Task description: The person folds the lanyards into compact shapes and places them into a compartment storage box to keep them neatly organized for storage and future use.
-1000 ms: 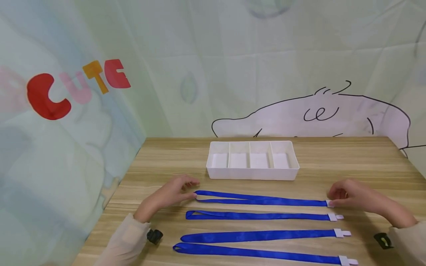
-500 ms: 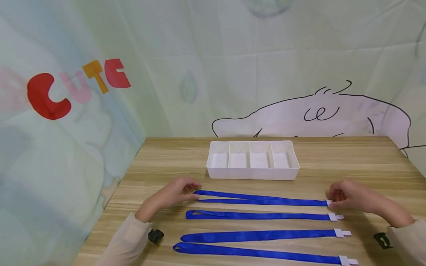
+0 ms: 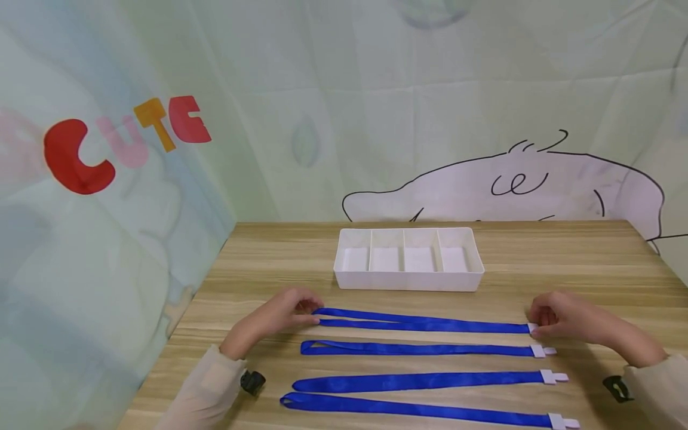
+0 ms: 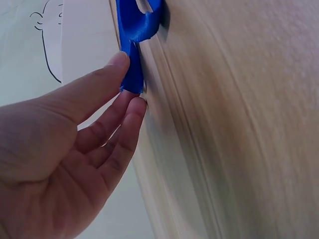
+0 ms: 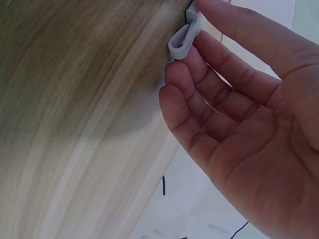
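Observation:
Four parallel rows hold blue lanyards, and the farthest lanyard (image 3: 419,323) lies between my two hands. My left hand (image 3: 285,310) pinches its looped left end; in the left wrist view the thumb lies on the blue band (image 4: 132,74) and the fingertips come up behind it. At the other end my right hand (image 3: 577,318) pinches the white plastic clip (image 5: 181,44), thumb above and fingers curled below. Nearer to me lie a second lanyard (image 3: 419,349), a third lanyard (image 3: 419,380) and the nearest lanyard (image 3: 419,408), all with clips to the right.
Behind the lanyards, a white tray (image 3: 408,281) with dividers stands on the wooden table (image 3: 279,257). A printed curtain (image 3: 322,107) hangs along the table's back and left sides. Black wrist devices sit near both cuffs, such as the left wrist device (image 3: 251,382).
My left fingers have settled on the looped end of the farthest lanyard, and its two strands have shifted slightly there. The right hand stays at the clip. Other lanyards and tray are unmoved.

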`<state>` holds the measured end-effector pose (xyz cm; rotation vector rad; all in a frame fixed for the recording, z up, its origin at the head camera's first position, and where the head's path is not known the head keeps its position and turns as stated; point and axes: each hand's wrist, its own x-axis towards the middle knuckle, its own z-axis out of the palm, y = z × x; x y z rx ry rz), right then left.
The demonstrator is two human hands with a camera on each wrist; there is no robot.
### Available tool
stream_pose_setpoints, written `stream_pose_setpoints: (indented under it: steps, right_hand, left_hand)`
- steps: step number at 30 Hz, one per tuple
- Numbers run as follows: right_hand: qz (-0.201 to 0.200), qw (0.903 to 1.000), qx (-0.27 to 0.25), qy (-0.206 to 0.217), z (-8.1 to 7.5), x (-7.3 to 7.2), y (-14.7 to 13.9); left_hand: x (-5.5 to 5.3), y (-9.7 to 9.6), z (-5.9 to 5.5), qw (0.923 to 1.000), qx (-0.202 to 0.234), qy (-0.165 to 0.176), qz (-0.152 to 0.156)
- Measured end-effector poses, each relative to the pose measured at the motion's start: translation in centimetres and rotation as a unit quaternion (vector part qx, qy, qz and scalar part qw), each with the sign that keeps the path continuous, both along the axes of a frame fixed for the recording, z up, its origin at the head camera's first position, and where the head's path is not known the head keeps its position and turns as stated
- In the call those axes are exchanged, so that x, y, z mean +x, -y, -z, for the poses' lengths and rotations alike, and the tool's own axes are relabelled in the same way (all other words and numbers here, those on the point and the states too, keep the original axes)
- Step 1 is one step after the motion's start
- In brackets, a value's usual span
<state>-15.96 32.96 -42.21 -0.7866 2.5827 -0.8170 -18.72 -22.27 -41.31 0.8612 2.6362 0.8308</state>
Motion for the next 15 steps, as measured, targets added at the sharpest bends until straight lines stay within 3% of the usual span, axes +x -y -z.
stream_pose_setpoints:
  steps: [15]
  right_hand:
    - [0.002,1.0000,0.002,0.001,0.03,-0.06,0.06]
  left_hand:
    - [-0.38,0.37,0.47,0.9997,0.007,-0.013,0.019]
